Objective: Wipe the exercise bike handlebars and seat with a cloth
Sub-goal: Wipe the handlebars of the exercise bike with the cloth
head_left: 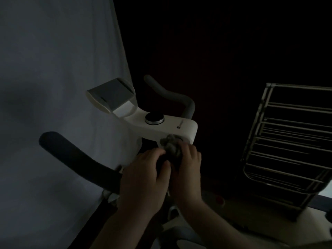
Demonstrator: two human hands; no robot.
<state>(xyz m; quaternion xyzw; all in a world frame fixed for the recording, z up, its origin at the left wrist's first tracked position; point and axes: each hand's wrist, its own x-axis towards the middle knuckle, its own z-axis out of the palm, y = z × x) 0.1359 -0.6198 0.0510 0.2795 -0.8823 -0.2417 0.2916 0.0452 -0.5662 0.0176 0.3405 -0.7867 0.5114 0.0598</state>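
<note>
- No text, brand name or number can be read anywhere in this dim view
- The white bike console (pixel 161 123) carries a small dark mark with a faint line of lettering beside it, on its top face to the right of the round knob (pixel 154 118); it is too small and blurred to make out
- The grey panel of the tablet holder (pixel 112 95) shows no legible writing

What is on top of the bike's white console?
A round dark knob with a silver rim sits on the white console; a bunched grey cloth covers its near edge, held by both hands.
</note>
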